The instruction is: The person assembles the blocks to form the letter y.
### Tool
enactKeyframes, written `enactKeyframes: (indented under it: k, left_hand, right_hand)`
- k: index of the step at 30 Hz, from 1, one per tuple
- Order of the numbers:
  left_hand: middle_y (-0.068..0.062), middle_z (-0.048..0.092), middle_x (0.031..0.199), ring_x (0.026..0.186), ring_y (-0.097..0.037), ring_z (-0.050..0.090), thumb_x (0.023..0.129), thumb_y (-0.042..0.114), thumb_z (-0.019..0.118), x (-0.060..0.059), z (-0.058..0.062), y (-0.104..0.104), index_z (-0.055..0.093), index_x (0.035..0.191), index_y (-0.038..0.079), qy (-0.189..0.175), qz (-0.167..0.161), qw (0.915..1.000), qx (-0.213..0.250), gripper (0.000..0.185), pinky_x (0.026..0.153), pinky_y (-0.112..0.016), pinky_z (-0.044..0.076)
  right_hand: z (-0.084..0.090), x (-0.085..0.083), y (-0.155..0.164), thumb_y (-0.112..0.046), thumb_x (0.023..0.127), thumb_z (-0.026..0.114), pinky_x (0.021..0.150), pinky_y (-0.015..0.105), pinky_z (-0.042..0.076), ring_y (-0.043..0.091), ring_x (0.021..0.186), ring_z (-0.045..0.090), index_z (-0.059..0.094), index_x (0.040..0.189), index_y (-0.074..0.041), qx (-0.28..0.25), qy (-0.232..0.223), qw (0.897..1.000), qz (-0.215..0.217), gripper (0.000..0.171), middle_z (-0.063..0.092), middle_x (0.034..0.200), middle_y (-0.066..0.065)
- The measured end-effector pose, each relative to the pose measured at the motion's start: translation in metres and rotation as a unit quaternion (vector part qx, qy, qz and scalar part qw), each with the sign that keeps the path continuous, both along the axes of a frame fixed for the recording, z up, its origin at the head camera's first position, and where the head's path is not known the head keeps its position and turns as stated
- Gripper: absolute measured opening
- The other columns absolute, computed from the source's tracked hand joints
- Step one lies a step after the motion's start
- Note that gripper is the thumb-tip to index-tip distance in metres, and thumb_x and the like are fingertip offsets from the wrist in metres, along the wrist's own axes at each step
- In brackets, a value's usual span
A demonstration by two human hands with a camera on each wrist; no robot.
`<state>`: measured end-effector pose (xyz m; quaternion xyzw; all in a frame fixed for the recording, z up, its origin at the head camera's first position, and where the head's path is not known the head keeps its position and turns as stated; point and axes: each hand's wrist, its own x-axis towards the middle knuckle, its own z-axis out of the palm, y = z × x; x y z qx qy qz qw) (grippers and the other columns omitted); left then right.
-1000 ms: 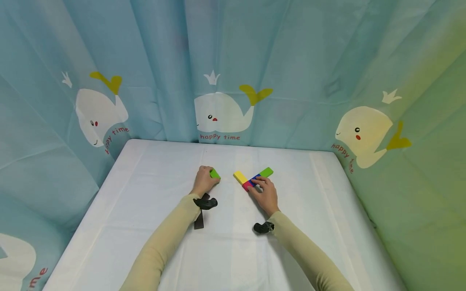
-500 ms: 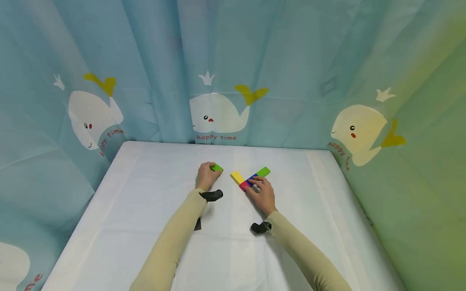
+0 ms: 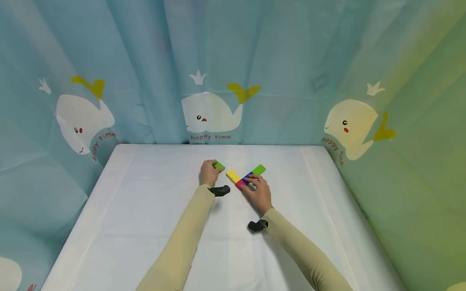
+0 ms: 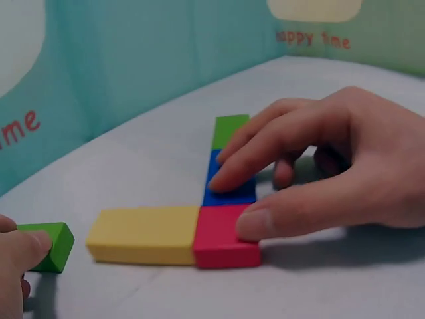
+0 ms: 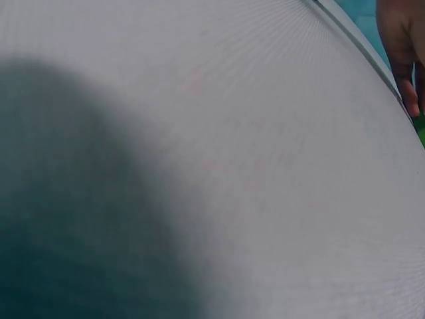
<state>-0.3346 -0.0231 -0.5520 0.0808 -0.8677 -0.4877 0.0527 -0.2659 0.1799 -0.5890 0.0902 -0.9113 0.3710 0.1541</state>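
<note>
We're holding a small green block [image 3: 219,165] pinched in the fingertips of our left hand [image 3: 209,173], just left of the yellow block [image 3: 232,176] and w/ a small gap between them. In the left wrist view the green block [image 4: 48,246] is sitting low at the table [image 3: 145,210], thumb tip on its near face, the yellow block [image 4: 143,234] lying flat beside it. Our right hand [image 3: 257,190] is resting w/ fingers spread on the L-shaped row: thumb pressing the side of the red block [image 4: 222,236], a fingertip lying on the blue block [image 4: 229,183], the far green block [image 4: 229,129] left free at the end. So the right hand isn't gripping anything, just pinning. The right wrist view is showing only white cloth & a blurred finger edge, no help. To do this bit well, we're judging it best to keep the right hand's pressure steady so the row doesn't skate, bring the held block in low & square to the yellow end face, approx flush along the long edge, and let go only once the faces are meeting w/o a wedge-shaped gap.
</note>
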Motion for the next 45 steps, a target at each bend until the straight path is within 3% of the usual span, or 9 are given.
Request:
enactKeyframes:
  k: [11, 26, 33, 45]
  left_hand:
    - [-0.016, 0.06, 0.121, 0.11, -0.027, 0.058, 0.088, 0.008, 0.073, -0.001, -0.004, 0.015, 0.068, 0.12, 0.0, 0.006, -0.017, 0.9998, -0.007, 0.033, 0.091, -0.036, 0.051]
    - [-0.016, 0.06, 0.119, 0.111, -0.027, 0.057, 0.088, 0.006, 0.072, 0.002, -0.002, 0.018, 0.067, 0.119, -0.002, 0.022, -0.037, 0.9986, -0.03, 0.032, 0.092, -0.036, 0.05]
    - [-0.016, 0.059, 0.121, 0.11, -0.026, 0.057, 0.089, 0.007, 0.071, 0.003, -0.003, 0.019, 0.067, 0.121, -0.001, 0.008, -0.041, 0.9988, -0.024, 0.033, 0.091, -0.035, 0.05]
    - [-0.016, 0.057, 0.123, 0.111, -0.026, 0.056, 0.09, 0.011, 0.071, 0.002, -0.003, 0.017, 0.066, 0.123, 0.001, 0.012, -0.048, 0.998, -0.04, 0.035, 0.094, -0.035, 0.049]
  right_hand:
    - [-0.002, -0.003, -0.001, -0.033, 0.087, 0.075, 0.095, 0.046, 0.041, 0.029, 0.114, 0.053, 0.074, 0.114, -0.012, 0.011, -0.012, 1.0, -0.009, 0.035, 0.059, 0.127, 0.008]
    - [-0.001, -0.002, 0.0, -0.03, 0.087, 0.076, 0.093, 0.046, 0.042, 0.03, 0.112, 0.054, 0.074, 0.113, -0.011, 0.012, 0.002, 1.0, -0.006, 0.033, 0.06, 0.125, 0.009]
    - [-0.003, -0.002, 0.0, -0.032, 0.087, 0.076, 0.094, 0.045, 0.042, 0.029, 0.113, 0.054, 0.074, 0.114, -0.012, 0.015, -0.007, 1.0, -0.012, 0.034, 0.059, 0.126, 0.008]
    - [0.0, -0.002, 0.002, -0.029, 0.085, 0.078, 0.086, 0.042, 0.047, 0.026, 0.1, 0.058, 0.073, 0.114, -0.009, -0.026, -0.004, 1.0, -0.004, 0.035, 0.058, 0.126, 0.009]
